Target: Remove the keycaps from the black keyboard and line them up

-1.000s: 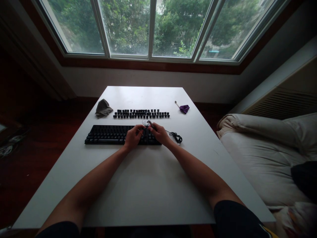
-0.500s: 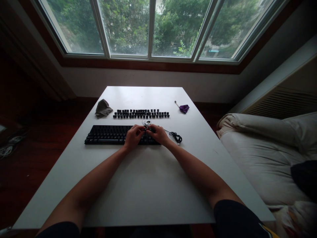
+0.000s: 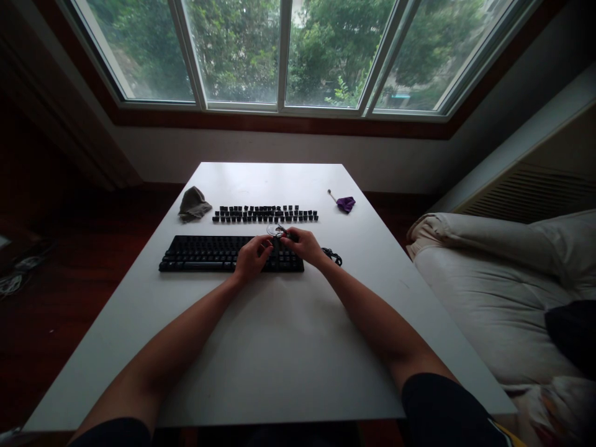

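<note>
A black keyboard (image 3: 200, 251) lies across the white table, its right part partly behind my hands. My left hand (image 3: 252, 256) rests over the keyboard's right half, thumb and fingers curled together; whatever is between them, if anything, is too small to make out. Just beside it, my right hand (image 3: 300, 244) grips a thin dark tool (image 3: 282, 230) whose tip points to the upper left. Under that tip sits a small clear round dish (image 3: 271, 229), partly covered by the tool. Beyond the dish, several loose black keycaps (image 3: 265, 215) stand in rows.
A grey cloth (image 3: 194, 205) lies at the table's left. On the right are a purple cloth (image 3: 346, 204) and a small brush (image 3: 331, 195). A coiled black cable (image 3: 333, 256) shows past my right wrist. A pale sofa (image 3: 470, 292) flanks the white table (image 3: 279, 360).
My right hand has moved up and right, away from my left hand, bringing the thin tool over the clear dish. My left hand stays over the keyboard.
</note>
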